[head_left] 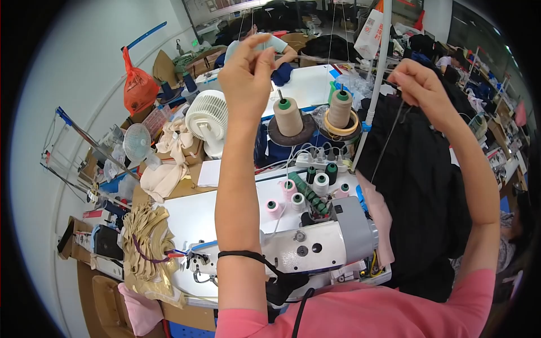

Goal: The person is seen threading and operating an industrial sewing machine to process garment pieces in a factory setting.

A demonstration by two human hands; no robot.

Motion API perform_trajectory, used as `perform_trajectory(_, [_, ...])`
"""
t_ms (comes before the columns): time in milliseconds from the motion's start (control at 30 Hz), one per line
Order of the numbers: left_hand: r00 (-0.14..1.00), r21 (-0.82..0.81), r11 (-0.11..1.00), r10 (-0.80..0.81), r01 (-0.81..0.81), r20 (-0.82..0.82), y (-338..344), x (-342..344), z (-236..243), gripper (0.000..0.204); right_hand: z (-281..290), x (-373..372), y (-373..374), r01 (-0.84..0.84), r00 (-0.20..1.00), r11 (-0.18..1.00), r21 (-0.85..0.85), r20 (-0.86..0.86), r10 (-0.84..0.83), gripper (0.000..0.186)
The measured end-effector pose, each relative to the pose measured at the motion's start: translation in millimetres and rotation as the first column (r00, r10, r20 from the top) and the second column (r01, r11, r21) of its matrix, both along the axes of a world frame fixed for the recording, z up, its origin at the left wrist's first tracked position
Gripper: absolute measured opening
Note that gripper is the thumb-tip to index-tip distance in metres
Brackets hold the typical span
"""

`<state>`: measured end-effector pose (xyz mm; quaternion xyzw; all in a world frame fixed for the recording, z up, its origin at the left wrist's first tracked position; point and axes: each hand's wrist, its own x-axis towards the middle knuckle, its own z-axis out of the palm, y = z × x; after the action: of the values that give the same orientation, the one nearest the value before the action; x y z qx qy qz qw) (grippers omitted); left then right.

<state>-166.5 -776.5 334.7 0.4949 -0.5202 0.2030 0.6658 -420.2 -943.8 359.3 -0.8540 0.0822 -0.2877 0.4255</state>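
Note:
Both my arms are raised above a white sewing machine (304, 248). My left hand (248, 73) is up at the top middle, its fingers curled toward the thumb; what it pinches, if anything, is too fine to make out. My right hand (420, 84) is closed at the upper right, thumb against fingers. A thin dark strand (389, 138) hangs down from it in front of a heap of black cloth (420, 208). Between the hands, farther back, stand two large beige thread cones (288, 119) on dark round holders. A black strap (242, 253) crosses my left forearm.
Several small thread spools (321, 185) stand behind the machine. Beige cut pieces (147, 242) lie stacked at left. A white fan (207, 118), a pale pole (375, 84) and a power strip (321, 163) surround the table. Another person (276, 48) sits at the facing table.

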Motion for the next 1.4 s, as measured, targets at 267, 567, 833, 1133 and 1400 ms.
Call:
perform_trajectory(267, [0.992,0.017,0.993,0.112,-0.114,0.063,5.7,-3.0,2.4,0.021,-12.7,-47.3,-15.9,0.122,0.990,0.992,0.028,0.067,-0.124,0.019])
perform_trajectory(567, [0.582,-0.456,0.760,0.649,-0.463,0.491,12.8,-7.0,6.0,0.026,-41.8,-78.5,63.7,0.074,0.997,0.978,0.193,-0.034,-0.069,0.021])
perform_trajectory(833, [0.875,0.590,0.691,-0.132,0.418,-0.465,78.9,-123.1,-33.6,0.057,-98.5,-102.5,140.4,-0.296,0.928,0.920,0.258,-0.151,0.341,0.017])
perform_trajectory(1133, [0.041,-0.358,0.591,-0.554,0.723,-0.832,126.4,-188.7,-44.9,0.019,-154.9,-142.8,193.3,-0.473,0.852,0.830,0.294,-0.087,0.516,0.020])
perform_trajectory(1400, [0.090,-0.387,0.532,-0.666,0.753,-0.740,169.4,-198.7,-22.2,0.014,-261.4,-200.2,197.4,0.121,0.984,0.947,0.298,-0.159,-0.076,0.016])
